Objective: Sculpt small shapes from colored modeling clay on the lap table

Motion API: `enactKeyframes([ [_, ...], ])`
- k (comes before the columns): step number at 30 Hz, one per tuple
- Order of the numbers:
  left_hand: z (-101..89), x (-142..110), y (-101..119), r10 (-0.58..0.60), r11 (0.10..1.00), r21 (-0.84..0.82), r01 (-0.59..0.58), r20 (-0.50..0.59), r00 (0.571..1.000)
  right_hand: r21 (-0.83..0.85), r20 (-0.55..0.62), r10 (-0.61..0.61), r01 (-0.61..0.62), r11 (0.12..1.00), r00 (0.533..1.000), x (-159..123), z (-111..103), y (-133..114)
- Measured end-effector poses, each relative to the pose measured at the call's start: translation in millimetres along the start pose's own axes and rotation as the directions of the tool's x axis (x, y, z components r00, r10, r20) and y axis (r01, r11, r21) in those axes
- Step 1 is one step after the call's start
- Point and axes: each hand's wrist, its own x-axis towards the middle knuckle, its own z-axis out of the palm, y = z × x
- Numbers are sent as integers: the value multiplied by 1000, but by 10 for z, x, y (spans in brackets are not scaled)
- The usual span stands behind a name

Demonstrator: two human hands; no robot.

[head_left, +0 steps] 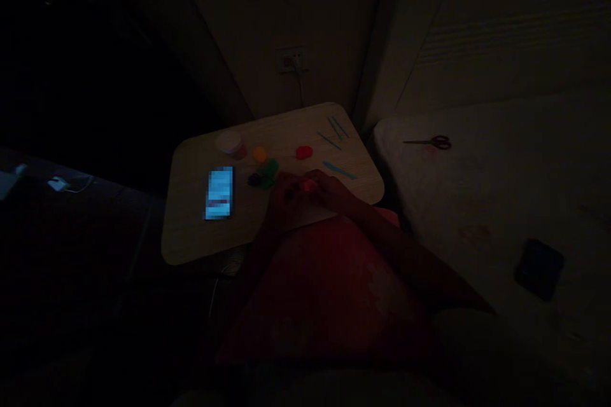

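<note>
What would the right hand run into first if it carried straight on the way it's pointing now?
The right hand seems to meet the pink clay lump first, right at its fingertips; the left hand lies just beyond. Dim light leaves the depth unclear.

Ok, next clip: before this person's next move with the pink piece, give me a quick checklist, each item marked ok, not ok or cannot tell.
1. The pink clay is held between the left hand and the right hand: ok.
2. The grip on it is firm: cannot tell, the fingers and dim light hide it.
3. The orange lump, red lump, green lump and dark purple lump are on the wooden table, near the hands: ok.
4. The blue-green sculpting tool lies near the right hand: ok.
5. The lit phone lies apart from the hands: ok.
6. The light shows fine detail: not ok, the room is very dark.
</note>
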Motion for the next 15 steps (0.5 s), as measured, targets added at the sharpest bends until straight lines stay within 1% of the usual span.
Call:
enactKeyframes([
  [3,7,-11,-28,-26,999,-33,24,-48,999,-14,-28,41,-41,999,999,10,0,-37],
  [6,22,-22,-11,-66,996,-63,60,-82,994,19,1,60,-60,998,998,17,-5,-74],
  [8,26,-25,20,-72,995,-74,66,-71,995,77,16,57,-58,995,998,16,-6,-79],
  [10,25,-25,53,-66,997,-50,63,-56,996,117,28,59,-62,991,998,11,-3,-68],
  [13,17,-24,78,-65,998,-5,65,-32,997,89,15,65,-66,994,998,5,7,-42],
  [15,14,-23,77,-46,999,5,46,-20,999,58,8,66,-66,996,998,5,15,-28],
])
